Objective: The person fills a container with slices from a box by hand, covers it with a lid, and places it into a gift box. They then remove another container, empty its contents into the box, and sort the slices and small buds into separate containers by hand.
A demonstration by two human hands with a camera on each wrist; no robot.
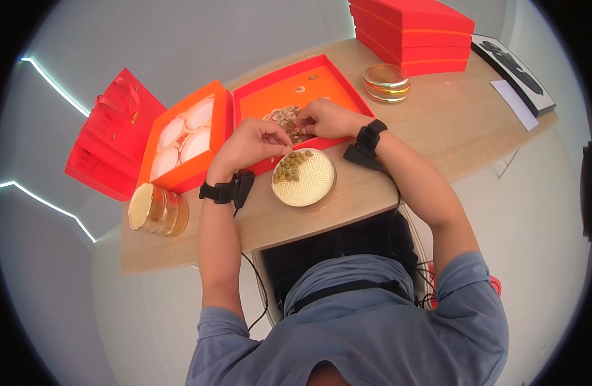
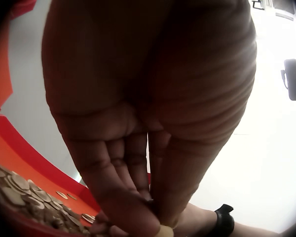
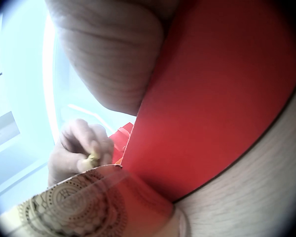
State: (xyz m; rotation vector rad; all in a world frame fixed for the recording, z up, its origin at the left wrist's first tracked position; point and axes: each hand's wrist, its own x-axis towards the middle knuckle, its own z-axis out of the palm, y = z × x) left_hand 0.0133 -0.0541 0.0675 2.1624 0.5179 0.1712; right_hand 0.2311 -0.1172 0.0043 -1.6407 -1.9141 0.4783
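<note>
My left hand [image 1: 248, 145] pinches a small pale yellow piece [image 3: 92, 159] between thumb and forefinger, just above the far edge of a round container [image 1: 318, 183] with a gold fretwork top. Greenish dried pieces [image 1: 288, 170] lie heaped on the left part of that top. To its right, my right hand [image 1: 331, 119] reaches over the near wall of a red box tray [image 1: 341, 77] into a pile of thin round dried slices [image 2: 27, 190]. Its fingers are bent down at the pile; I cannot tell whether they grip a slice.
Left of the tray stand an orange box with round white compartments [image 1: 180, 138] and a red gift bag [image 1: 109, 141]. A gold-lidded jar [image 1: 157, 211] is at the table's left end. Behind right are a glass-like round container [image 1: 386, 83], stacked red boxes [image 1: 418, 35] and a black-and-white box [image 1: 515, 74].
</note>
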